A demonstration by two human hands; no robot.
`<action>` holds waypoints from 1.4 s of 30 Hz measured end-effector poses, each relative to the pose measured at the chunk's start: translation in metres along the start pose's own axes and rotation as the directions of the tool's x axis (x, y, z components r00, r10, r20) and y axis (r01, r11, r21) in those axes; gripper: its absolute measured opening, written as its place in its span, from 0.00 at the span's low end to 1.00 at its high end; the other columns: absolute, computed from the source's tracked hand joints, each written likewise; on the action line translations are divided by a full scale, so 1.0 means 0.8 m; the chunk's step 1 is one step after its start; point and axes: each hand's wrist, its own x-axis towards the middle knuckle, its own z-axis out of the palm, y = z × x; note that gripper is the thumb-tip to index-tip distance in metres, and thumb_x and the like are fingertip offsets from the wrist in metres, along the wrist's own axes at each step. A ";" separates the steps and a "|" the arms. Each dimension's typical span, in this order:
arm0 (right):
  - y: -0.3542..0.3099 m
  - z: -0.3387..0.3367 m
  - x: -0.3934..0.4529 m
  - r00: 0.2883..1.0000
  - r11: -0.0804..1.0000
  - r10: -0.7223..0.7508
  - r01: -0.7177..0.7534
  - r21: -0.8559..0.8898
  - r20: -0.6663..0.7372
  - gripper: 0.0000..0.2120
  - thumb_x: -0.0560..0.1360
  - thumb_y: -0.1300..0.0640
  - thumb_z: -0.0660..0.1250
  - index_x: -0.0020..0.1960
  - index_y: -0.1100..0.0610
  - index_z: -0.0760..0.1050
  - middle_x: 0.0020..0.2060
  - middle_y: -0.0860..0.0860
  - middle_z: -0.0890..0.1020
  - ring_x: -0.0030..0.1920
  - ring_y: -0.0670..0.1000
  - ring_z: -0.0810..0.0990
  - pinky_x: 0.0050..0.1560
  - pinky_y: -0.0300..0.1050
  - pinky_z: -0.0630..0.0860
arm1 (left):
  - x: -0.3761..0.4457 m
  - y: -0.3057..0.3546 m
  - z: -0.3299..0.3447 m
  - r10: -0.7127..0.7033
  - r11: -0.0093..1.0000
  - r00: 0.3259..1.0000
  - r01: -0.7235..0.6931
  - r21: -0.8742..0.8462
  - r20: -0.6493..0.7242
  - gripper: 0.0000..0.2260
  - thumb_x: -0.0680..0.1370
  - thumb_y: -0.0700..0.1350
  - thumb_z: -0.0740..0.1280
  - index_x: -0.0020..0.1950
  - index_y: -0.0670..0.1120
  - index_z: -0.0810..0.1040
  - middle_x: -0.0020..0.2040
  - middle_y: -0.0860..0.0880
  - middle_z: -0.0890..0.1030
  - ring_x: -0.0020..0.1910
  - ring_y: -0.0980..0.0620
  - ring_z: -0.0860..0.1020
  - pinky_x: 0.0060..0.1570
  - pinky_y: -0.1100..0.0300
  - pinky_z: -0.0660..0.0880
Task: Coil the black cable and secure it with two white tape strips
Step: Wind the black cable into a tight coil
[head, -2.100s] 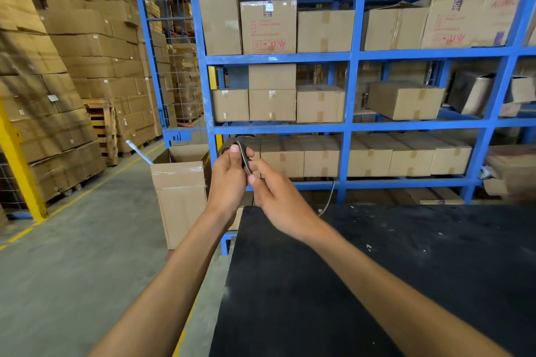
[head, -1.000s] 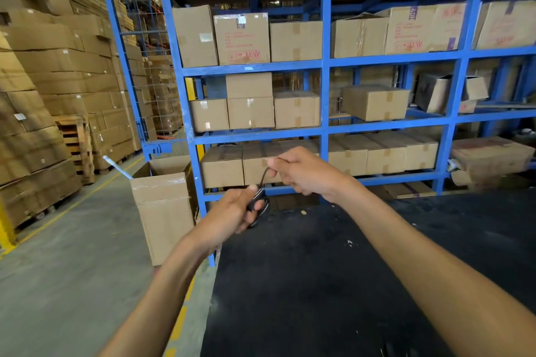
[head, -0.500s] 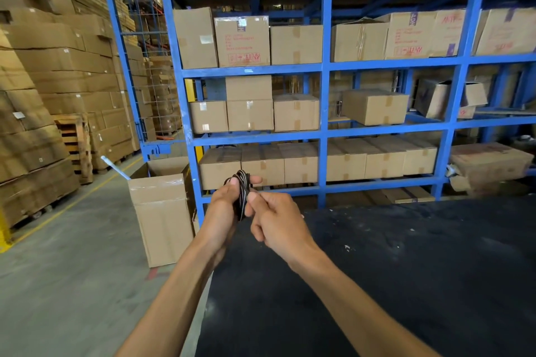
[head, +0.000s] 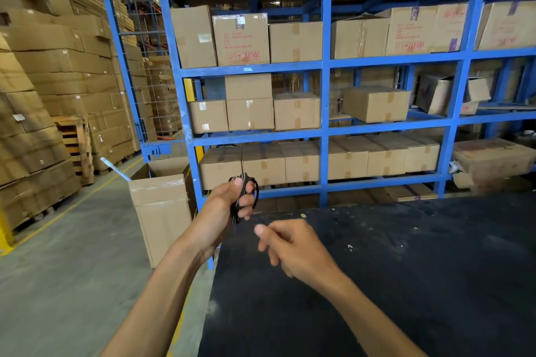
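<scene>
The left hand (head: 229, 206) is closed around the coiled black cable (head: 246, 197), thumb pressed on the near side and fingers (head: 248, 201) wrapped across the far side, so the bundle is pinched at its middle. The right hand (head: 293, 246) is loosely curled and holds nothing, fingers partly bent with thumb and forefinger close together, just below and to the right of the left hand without touching it or the cable. The cable is a small, tight coil of several thin black loops bunched into a narrow oval; loops bulge out above the thumb and to the right of the fingers. Its long axis runs roughly upright, tilted slightly. It hangs in the air above the far left corner of the black table (head: 406, 284), in front of the blue shelving rack (head: 324, 130)
</scene>
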 end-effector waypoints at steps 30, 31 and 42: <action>-0.005 -0.066 0.001 0.924 0.866 -0.251 0.348 0.360 -0.289 0.14 0.76 0.64 0.71 0.61 0.58 0.78 0.49 0.54 0.87 0.50 0.53 0.86 0.33 0.49 0.84 | 0.001 0.014 0.060 0.216 0.847 0.972 -0.235 0.476 0.094 0.21 0.83 0.55 0.53 0.36 0.45 0.73 0.30 0.47 0.69 0.31 0.51 0.67 0.33 0.61 0.65; -0.005 -0.061 0.000 0.914 0.859 -0.248 0.361 0.362 -0.322 0.14 0.76 0.64 0.70 0.61 0.57 0.79 0.50 0.54 0.87 0.50 0.53 0.86 0.33 0.49 0.84 | 0.001 0.012 0.064 0.263 0.818 0.963 -0.257 0.515 0.063 0.22 0.83 0.54 0.53 0.36 0.43 0.73 0.29 0.49 0.70 0.31 0.52 0.68 0.34 0.59 0.65; -0.003 -0.045 -0.014 0.882 0.805 -0.238 0.413 0.425 -0.407 0.19 0.76 0.65 0.70 0.65 0.53 0.77 0.54 0.52 0.86 0.49 0.54 0.86 0.34 0.44 0.84 | 0.008 0.009 0.098 0.545 0.724 0.817 -0.344 0.598 -0.190 0.15 0.84 0.47 0.51 0.45 0.38 0.67 0.33 0.50 0.68 0.33 0.58 0.68 0.35 0.62 0.67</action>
